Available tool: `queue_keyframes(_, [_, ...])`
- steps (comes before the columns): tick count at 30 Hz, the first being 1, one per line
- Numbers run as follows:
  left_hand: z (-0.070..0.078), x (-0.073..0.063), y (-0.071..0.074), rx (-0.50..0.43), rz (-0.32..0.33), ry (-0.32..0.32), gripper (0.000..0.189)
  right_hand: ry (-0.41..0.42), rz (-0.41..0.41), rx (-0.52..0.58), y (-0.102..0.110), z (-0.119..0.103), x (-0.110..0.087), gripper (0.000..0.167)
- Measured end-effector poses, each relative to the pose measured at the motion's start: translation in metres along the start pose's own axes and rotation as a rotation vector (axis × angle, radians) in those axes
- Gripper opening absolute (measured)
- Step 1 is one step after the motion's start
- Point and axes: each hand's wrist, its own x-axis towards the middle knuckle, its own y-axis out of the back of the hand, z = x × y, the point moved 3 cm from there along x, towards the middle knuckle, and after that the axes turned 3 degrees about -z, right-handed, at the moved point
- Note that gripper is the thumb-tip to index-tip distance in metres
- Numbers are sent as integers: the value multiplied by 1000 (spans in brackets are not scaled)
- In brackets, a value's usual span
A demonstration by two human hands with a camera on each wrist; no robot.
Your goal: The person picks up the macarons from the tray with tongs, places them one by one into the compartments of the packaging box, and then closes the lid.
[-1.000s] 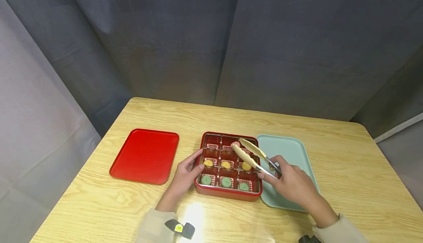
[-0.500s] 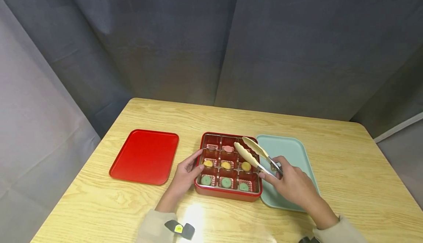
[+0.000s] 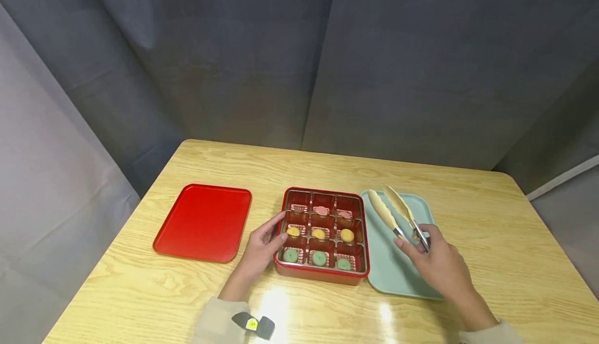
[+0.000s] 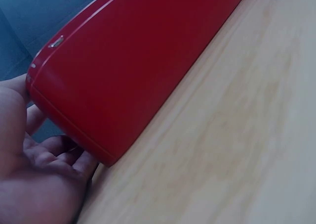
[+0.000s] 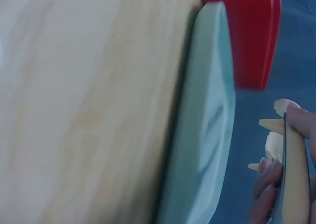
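Observation:
A red box (image 3: 322, 275) with a divided insert stands mid-table. Green (image 3: 319, 258), yellow (image 3: 347, 235) and pink (image 3: 321, 210) cookie-like pieces lie in its front, middle and back rows. The back-left compartment shows a ribbed bottom. My left hand (image 3: 263, 248) holds the box's left side, thumb at the rim; the left wrist view shows curled fingers against the red wall (image 4: 108, 75). To the right, my right hand (image 3: 437, 261) grips metal tongs (image 3: 388, 214) with cream tips. The tips are spread with nothing between them, over the pale green tray (image 3: 388, 276).
A flat red lid or tray (image 3: 206, 222) lies on the wooden table (image 3: 154, 292) left of the box. The green tray sits right beside the box's right wall. Dark grey curtains (image 3: 234, 63) hang behind the table.
The tongs let go of a pink piece, which now lies in the back-middle compartment. My right hand has carried the tongs rightward, from over the box to over the tray. My left hand stays put.

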Motion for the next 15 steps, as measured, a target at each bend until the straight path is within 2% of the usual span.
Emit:
queue_keyframes(4, [3,-1,-1,5,0,8,55,-81,17,21,4,26,-1,90])
queue_keyframes(10, [1,-1,-2,-9,-5,0,55,-246,49,31,15,75,-4,97])
queue_keyframes(15, [-14,5,1,-6,8,-11,53,-349,32,75,26,113,-9,103])
